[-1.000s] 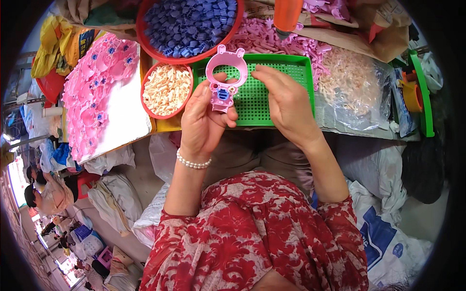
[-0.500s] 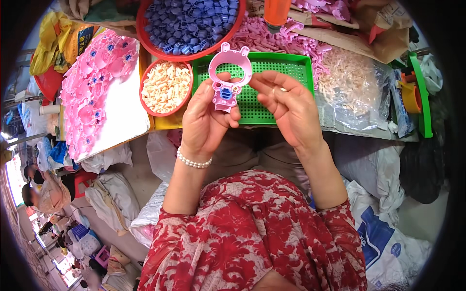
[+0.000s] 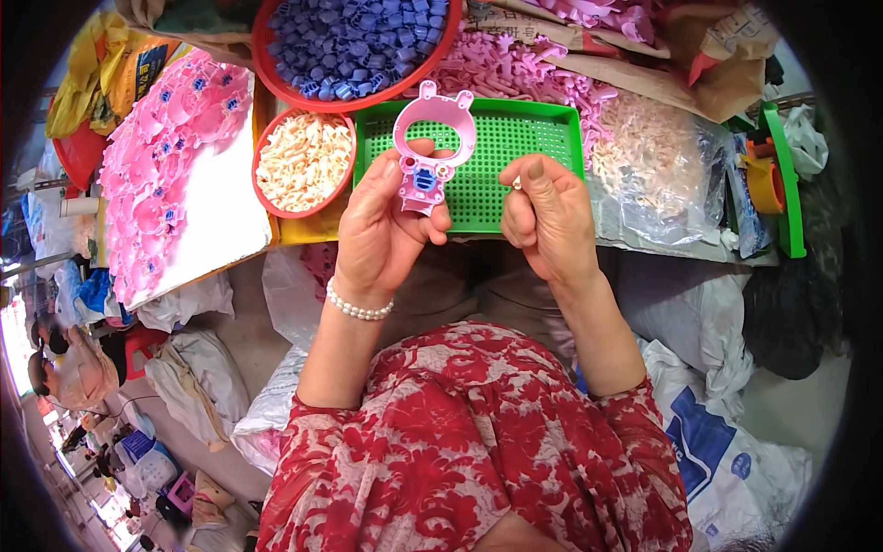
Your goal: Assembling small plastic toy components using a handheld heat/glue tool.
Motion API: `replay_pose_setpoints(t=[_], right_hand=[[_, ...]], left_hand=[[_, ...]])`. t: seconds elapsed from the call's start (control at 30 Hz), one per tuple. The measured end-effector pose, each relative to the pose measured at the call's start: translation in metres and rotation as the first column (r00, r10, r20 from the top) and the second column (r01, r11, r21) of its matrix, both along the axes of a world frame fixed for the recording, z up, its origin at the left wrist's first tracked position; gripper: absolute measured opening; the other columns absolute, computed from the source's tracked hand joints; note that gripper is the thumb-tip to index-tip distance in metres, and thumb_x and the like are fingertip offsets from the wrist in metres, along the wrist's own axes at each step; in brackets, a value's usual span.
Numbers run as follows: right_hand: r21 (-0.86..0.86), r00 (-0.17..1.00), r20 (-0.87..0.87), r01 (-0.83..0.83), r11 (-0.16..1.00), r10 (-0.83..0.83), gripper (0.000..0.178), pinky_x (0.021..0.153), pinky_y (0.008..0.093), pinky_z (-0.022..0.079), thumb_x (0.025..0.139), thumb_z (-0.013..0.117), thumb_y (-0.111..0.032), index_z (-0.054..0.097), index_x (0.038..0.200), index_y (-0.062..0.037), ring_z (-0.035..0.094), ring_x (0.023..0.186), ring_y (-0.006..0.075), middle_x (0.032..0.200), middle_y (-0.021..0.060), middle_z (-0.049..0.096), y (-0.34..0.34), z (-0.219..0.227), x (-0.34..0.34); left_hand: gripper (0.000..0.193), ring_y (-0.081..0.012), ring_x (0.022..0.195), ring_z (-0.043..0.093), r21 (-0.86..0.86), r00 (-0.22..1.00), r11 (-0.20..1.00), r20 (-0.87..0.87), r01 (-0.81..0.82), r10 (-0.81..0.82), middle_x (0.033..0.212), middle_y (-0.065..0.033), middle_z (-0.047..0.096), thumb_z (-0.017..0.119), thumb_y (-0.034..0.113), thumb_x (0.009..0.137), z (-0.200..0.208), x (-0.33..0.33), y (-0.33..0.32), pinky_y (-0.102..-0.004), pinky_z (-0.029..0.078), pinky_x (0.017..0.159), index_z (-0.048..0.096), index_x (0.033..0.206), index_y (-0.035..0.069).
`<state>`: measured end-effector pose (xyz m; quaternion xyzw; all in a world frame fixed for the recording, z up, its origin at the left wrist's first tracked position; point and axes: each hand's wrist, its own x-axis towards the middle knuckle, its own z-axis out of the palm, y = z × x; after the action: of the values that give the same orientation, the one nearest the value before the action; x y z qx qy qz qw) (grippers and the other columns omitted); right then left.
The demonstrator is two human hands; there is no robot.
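Observation:
My left hand [image 3: 368, 230] grips a pink plastic bear-shaped frame [image 3: 463, 122] by its lower part, with the ring-like head and two small ears pointing away from me. A blue piece [image 3: 425, 179] is set in the frame's body. To the right, apart from the frame, my right hand [image 3: 555, 221] is closed, thumb against the fingers, pinching a small cream-coloured piece [image 3: 517, 182]. Both hands are held over the near side of a green perforated tray [image 3: 497, 138].
A red bowl of blue parts [image 3: 359, 46] stands behind. Left of the tray is a red bowl of cream pieces [image 3: 303, 161]; farther left, pink assembled frames [image 3: 152, 175] lie on a white board. Pink parts [image 3: 506, 69] and a clear bag of cream pieces [image 3: 648, 156] lie at right.
My right hand has drawn away from the frame to the right, and its fingers have curled in, with the cream piece now showing at the fingertips. My left hand still holds the frame.

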<state>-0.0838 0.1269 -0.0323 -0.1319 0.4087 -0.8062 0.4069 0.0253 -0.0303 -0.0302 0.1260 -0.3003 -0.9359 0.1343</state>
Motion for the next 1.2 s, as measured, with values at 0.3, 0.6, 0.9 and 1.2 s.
replay_pose_setpoints(t=[0.3,0.6,0.9,1.2], right_hand=[[0.046,0.999,0.025,-0.049,0.998,0.048,0.027,0.060,0.0237,0.046,0.095,0.049,-0.016,0.056,0.110,0.0051,0.053,0.062,0.0092,0.074,0.0040,0.057,-0.002,0.015,0.003],[0.135,0.947,-0.322,0.068,0.989,-0.021,0.026,0.071,0.0247,0.050,0.093,0.049,-0.009,0.053,0.116,0.0040,0.059,0.075,0.0112,0.091,0.0120,0.064,-0.005,0.026,-0.013],[0.033,0.092,-0.996,0.427,0.903,-0.007,0.010,0.075,0.0262,0.048,0.082,0.063,-0.003,0.066,0.091,-0.0003,0.063,0.082,0.0180,0.098,0.0084,0.066,-0.023,0.036,-0.048],[0.001,-0.029,-1.000,0.288,0.958,0.010,0.021,0.069,0.0315,0.051,0.073,0.065,0.007,0.065,0.093,-0.0015,0.065,0.078,0.0240,0.083,0.0106,0.066,-0.037,0.053,-0.023]], left_hand=[[0.036,-0.0219,0.066,0.065,0.037,0.999,0.998,-0.031,0.045,-0.043,0.094,-0.0142,0.061,0.041,0.023,0.097,0.000,-0.007,0.002,-0.0295,0.056,0.054,0.045,0.121,-0.003],[0.035,-0.0212,0.066,0.064,0.060,0.997,0.996,-0.041,0.072,-0.070,0.098,-0.0149,0.061,0.041,0.023,0.097,-0.005,-0.009,-0.004,-0.0292,0.056,0.053,0.046,0.120,-0.003],[0.033,-0.0207,0.066,0.064,0.072,0.997,0.995,-0.032,0.070,-0.067,0.100,-0.0153,0.060,0.040,0.023,0.097,-0.003,-0.011,-0.004,-0.0286,0.056,0.053,0.046,0.118,-0.003],[0.032,-0.0195,0.065,0.064,0.093,0.993,0.990,-0.059,0.104,-0.099,0.098,-0.0137,0.061,0.044,0.021,0.096,-0.005,-0.010,-0.004,-0.0276,0.056,0.051,0.046,0.120,0.000]])
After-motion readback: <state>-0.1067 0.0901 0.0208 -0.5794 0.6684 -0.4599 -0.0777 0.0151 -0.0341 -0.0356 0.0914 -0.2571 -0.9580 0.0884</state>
